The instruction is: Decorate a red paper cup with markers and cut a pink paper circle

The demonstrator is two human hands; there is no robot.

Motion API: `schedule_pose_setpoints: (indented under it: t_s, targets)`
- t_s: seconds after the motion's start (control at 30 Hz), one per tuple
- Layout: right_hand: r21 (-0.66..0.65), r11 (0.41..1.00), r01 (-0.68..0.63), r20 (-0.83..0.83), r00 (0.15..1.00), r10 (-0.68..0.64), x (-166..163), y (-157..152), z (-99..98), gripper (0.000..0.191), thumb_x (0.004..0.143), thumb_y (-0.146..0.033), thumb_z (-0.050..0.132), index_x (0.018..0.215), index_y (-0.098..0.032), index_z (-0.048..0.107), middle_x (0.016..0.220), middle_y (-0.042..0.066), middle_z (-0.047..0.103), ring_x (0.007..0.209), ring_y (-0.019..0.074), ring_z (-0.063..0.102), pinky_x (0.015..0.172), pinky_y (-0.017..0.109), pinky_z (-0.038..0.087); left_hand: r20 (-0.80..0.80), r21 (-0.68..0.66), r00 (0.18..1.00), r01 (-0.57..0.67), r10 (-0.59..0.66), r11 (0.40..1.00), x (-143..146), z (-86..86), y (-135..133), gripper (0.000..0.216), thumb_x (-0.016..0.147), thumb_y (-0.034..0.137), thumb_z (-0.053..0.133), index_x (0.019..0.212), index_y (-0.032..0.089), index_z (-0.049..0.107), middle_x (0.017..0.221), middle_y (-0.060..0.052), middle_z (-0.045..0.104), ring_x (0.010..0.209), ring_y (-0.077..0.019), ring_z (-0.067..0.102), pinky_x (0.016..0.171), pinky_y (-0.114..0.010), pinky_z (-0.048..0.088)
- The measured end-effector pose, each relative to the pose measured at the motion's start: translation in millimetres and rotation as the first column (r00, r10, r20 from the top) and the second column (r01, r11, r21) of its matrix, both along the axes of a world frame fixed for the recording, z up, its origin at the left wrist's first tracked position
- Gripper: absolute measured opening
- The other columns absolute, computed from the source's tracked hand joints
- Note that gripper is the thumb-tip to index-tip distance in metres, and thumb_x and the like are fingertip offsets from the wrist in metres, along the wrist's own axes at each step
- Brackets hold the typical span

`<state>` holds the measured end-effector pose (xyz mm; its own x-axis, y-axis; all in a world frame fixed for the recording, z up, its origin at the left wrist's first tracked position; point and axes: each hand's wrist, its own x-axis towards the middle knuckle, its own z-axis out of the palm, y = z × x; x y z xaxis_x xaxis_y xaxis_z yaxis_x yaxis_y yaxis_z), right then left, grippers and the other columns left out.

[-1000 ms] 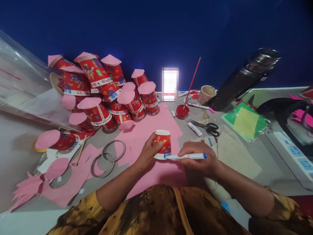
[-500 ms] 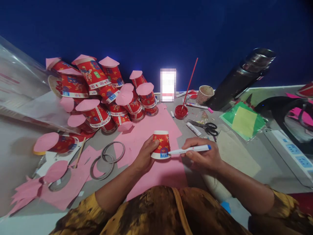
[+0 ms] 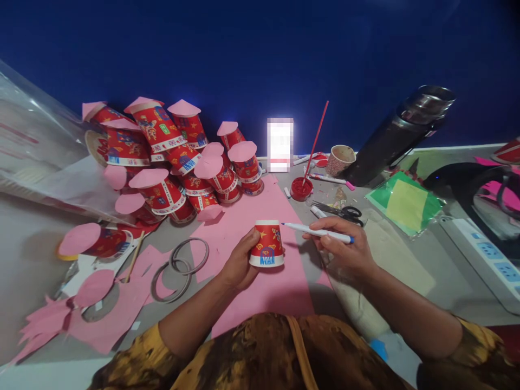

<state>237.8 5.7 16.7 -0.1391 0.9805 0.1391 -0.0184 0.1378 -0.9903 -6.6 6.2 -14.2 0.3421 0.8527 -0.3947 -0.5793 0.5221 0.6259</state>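
Note:
A red paper cup (image 3: pixel 267 244) with gold patterns and blue marks near its white rim is upside down in my left hand (image 3: pixel 240 261), whose fingers wrap round its left side. My right hand (image 3: pixel 345 244) grips a white marker (image 3: pixel 320 232) with a blue end. The marker's blue tip points left and sits just right of the cup's upper part, apart from it. Under both lies pink paper (image 3: pixel 280 292). Behind to the left, several similar red cups with pink paper cones (image 3: pixel 156 187) are piled up.
Left of my hands are two grey rings (image 3: pixel 189 257) and cut pink paper scraps (image 3: pixel 101 319). Behind my right hand lie scissors (image 3: pixel 351 213) and a red pot (image 3: pixel 301 189) with a stick in it. A black flask (image 3: pixel 390 141) and a power strip (image 3: pixel 483 254) are at right.
The marker has come away from the cup's lower right side, its tip now higher and apart. The cup has turned slightly, bringing its blue marks more to the front.

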Motion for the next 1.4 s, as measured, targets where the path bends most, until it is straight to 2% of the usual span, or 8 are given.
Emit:
schedule_pose_setpoints:
  t_s: [0.13,0.4,0.6,0.8,1.0,1.1,1.27,1.4]
  targets:
    - [-0.056,0.998,-0.020,0.000,1.000,0.020,2.6,8.4,2.1,0.035,0.088,-0.051,0.080,0.107,-0.020,0.079,0.097,0.011,0.083,0.071,0.0185,0.071,0.058,0.027,0.056,0.000,-0.008,1.000,-0.007,0.007,1.000,-0.9,0.1,0.7,0.051,0.085,0.050,0.082,0.118,0.012,0.070,0.103,-0.014,0.080,0.087,-0.0297,0.079,0.085,-0.045,0.062]
    - [-0.033,0.999,0.013,0.331,0.944,-0.001,-3.1,25.1,-12.5,0.026,0.088,-0.027,0.070,0.112,-0.021,0.076,0.109,0.006,0.081,0.099,0.0236,0.076,0.088,0.037,0.059,-0.004,-0.020,1.000,-0.018,0.018,1.000,-4.5,4.1,2.5,0.045,0.084,0.049,0.085,0.108,0.013,0.074,0.102,-0.014,0.083,0.086,-0.0292,0.081,0.083,-0.042,0.065]
    - [0.084,0.993,-0.080,0.614,0.789,0.012,-4.7,29.0,-25.9,0.022,0.091,-0.013,0.065,0.108,-0.022,0.075,0.106,0.006,0.081,0.099,0.0234,0.075,0.090,0.037,0.057,0.018,-0.112,0.999,-0.041,0.043,0.993,-9.6,2.1,5.3,0.042,0.080,0.042,0.089,0.108,0.013,0.078,0.103,-0.014,0.085,0.087,-0.0304,0.083,0.084,-0.044,0.068]
    - [0.299,0.926,-0.230,0.769,0.633,-0.091,-2.5,26.2,-34.7,0.017,0.100,-0.018,0.060,0.097,-0.022,0.077,0.105,0.009,0.080,0.097,0.0248,0.072,0.087,0.038,0.055,0.026,-0.184,0.998,-0.058,0.063,0.981,-11.7,0.5,8.2,0.039,0.077,0.040,0.091,0.102,0.012,0.081,0.097,-0.016,0.085,0.084,-0.0320,0.082,0.081,-0.044,0.068]
    - [0.323,0.946,0.043,0.788,0.541,-0.293,20.6,40.2,-17.2,0.015,0.098,-0.025,0.063,0.090,-0.022,0.076,0.087,0.006,0.079,0.081,0.0222,0.070,0.072,0.032,0.046,0.114,-0.251,0.993,0.003,0.027,0.968,-13.9,6.8,12.1,0.044,0.081,0.045,0.086,0.112,0.015,0.079,0.117,-0.017,0.082,0.095,-0.0359,0.080,0.090,-0.055,0.064]
    - [0.279,0.948,0.156,0.807,0.497,-0.319,34.7,49.7,-10.9,0.017,0.098,-0.030,0.063,0.090,-0.023,0.077,0.088,0.005,0.081,0.079,0.0221,0.071,0.069,0.031,0.044,0.126,-0.272,0.991,-0.004,0.039,0.962,-16.3,4.4,13.0,0.045,0.081,0.047,0.086,0.112,0.015,0.079,0.114,-0.016,0.082,0.096,-0.0361,0.079,0.092,-0.056,0.063]
    - [0.263,0.938,0.226,0.806,0.483,-0.342,42.4,56.5,-15.7,0.019,0.096,-0.031,0.061,0.089,-0.024,0.077,0.084,0.004,0.082,0.075,0.0219,0.071,0.068,0.031,0.043,0.178,-0.294,0.982,-0.002,0.056,0.956,-20.4,-8.1,14.8,0.049,0.084,0.053,0.080,0.118,0.018,0.077,0.119,-0.017,0.079,0.096,-0.0362,0.078,0.088,-0.055,0.063]
    - [0.290,0.924,0.250,0.796,0.473,-0.378,41.7,58.4,-22.6,0.025,0.097,-0.034,0.057,0.089,-0.022,0.077,0.084,0.005,0.081,0.075,0.0227,0.071,0.068,0.031,0.043,0.219,-0.296,0.975,0.026,0.041,0.955,-22.6,-7.0,18.1,0.051,0.082,0.050,0.084,0.120,0.016,0.077,0.119,-0.018,0.079,0.100,-0.0380,0.078,0.092,-0.057,0.061]
